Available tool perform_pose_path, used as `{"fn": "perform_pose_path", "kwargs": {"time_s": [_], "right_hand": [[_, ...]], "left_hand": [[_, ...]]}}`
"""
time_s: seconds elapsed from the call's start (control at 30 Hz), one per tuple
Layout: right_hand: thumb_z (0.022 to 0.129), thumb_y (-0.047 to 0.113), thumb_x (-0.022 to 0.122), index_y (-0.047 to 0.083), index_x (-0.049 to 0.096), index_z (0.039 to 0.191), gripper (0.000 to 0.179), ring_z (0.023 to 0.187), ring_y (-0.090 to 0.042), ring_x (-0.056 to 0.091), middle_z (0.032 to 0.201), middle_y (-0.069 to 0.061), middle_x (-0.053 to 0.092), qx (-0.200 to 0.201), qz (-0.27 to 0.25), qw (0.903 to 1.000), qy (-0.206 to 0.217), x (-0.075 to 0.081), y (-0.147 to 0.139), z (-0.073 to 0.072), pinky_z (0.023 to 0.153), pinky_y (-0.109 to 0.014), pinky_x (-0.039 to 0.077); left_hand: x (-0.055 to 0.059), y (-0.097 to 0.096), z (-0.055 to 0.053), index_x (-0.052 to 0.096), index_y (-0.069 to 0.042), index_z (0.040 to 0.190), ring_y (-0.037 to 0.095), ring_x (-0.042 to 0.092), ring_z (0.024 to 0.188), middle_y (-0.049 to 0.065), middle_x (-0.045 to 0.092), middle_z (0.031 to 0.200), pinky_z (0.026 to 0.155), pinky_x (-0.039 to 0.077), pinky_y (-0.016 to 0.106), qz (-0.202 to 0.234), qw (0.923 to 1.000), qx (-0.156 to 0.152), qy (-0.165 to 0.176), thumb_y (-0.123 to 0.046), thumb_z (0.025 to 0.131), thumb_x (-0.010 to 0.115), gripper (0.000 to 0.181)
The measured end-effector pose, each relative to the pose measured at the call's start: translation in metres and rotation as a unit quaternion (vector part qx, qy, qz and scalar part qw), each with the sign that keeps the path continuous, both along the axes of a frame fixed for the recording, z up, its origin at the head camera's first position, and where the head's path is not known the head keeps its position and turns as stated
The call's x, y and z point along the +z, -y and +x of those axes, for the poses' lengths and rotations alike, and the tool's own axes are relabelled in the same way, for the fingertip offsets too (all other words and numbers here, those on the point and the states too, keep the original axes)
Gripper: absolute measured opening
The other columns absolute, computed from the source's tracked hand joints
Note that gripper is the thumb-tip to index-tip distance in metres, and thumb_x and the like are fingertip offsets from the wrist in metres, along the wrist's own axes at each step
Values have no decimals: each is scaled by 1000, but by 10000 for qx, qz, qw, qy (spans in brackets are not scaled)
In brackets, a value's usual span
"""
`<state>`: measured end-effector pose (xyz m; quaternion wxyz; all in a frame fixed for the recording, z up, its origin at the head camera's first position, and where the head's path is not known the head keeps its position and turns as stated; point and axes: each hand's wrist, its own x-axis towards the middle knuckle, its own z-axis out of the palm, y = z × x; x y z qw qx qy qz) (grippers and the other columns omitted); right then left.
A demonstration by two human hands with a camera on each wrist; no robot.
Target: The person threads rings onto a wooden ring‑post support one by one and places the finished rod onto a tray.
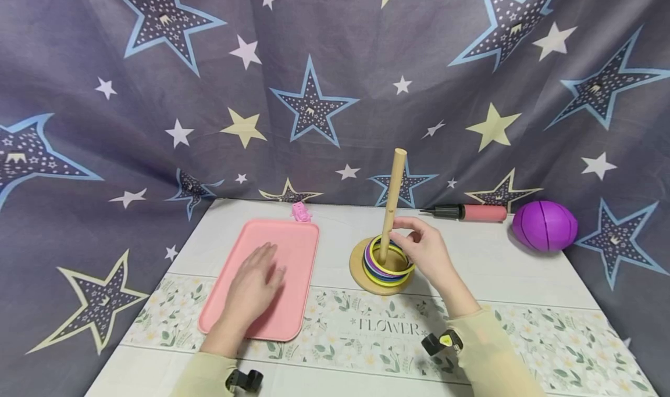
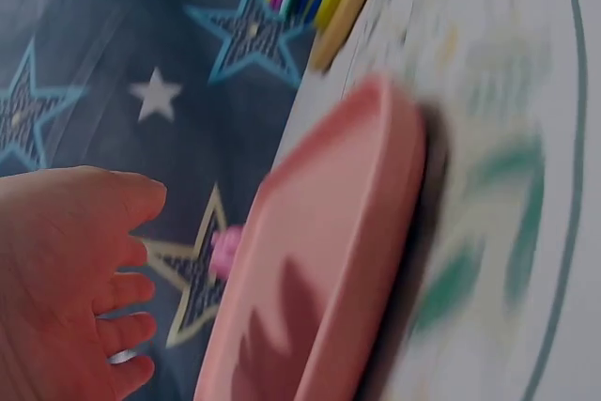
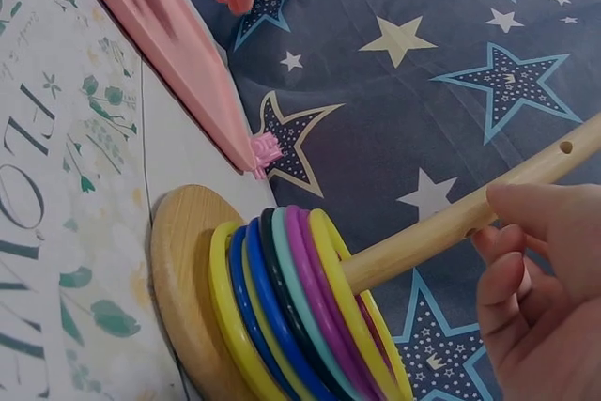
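Note:
A wooden post (image 1: 394, 199) rises from a round wooden base (image 1: 361, 272). Stacked around its foot are several thin rings (image 3: 319, 298) in yellow, blue, black, teal and purple. My right hand (image 1: 425, 250) is at the post above the rings, pinching it between thumb and fingertips; the right wrist view shows the thumb on one side of the wood. Over the pink tray (image 1: 293, 304) is my left hand (image 1: 252, 286), fingers loosely extended and holding nothing. Its shadow falls on the tray floor in the left wrist view.
Behind the tray lies a small pink object (image 1: 300, 211). A hand pump (image 1: 478, 213) with a red barrel and a purple ball (image 1: 545, 226) are at the back right. A star-patterned curtain (image 1: 335, 118) hangs along the table's back edge.

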<state>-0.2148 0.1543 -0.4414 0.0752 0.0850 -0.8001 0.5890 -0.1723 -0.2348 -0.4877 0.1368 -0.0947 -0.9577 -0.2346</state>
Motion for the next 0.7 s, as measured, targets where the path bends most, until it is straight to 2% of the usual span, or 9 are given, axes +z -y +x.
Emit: {"fn": "perform_pose_path", "kwargs": {"time_s": [0.1, 0.23, 0.47, 0.6, 0.7], "right_hand": [[104, 19, 81, 9, 77, 133, 30, 58, -11, 51, 84, -9, 66, -12, 56, 10000, -12, -2, 2, -2, 50, -24, 44], [104, 17, 81, 9, 77, 131, 29, 57, -12, 52, 91, -7, 69, -73, 162, 9997, -155, -2, 5, -4, 49, -25, 45], [106, 17, 79, 6, 75, 131, 28, 55, -14, 52, 73, -7, 60, -28, 134, 9998, -122, -2, 10, -5, 50, -25, 46], [106, 17, 78, 6, 75, 129, 26, 57, -15, 53, 75, -11, 63, 6, 106, 9999, -51, -3, 12, -7, 52, -26, 50], [106, 17, 78, 5, 75, 127, 24, 59, -20, 58, 81, -19, 68, 39, 99, 9999, -16, -6, 14, -8, 55, -32, 59]], "left_hand": [[2, 23, 2, 50, 6, 161, 50, 42, 155, 29, 46, 167, 129, 30, 63, 22, 9997, 240, 5, -25, 111, 66, 61], [2, 48, 3, 49, 5, 162, 53, 43, 152, 30, 45, 167, 124, 34, 69, 0, 9984, 543, 176, -28, 112, 63, 61], [-8, 83, 0, 50, 6, 161, 55, 47, 145, 31, 49, 160, 117, 41, 73, -4, 9948, 925, 419, -29, 113, 62, 60], [-13, 99, -1, 47, 7, 162, 57, 48, 142, 34, 49, 157, 115, 41, 74, 188, 9922, 1008, 705, -31, 115, 59, 61], [-16, 110, -2, 46, 8, 162, 56, 54, 137, 36, 54, 152, 112, 43, 74, 365, 9903, 962, 936, -34, 117, 56, 63]]}}
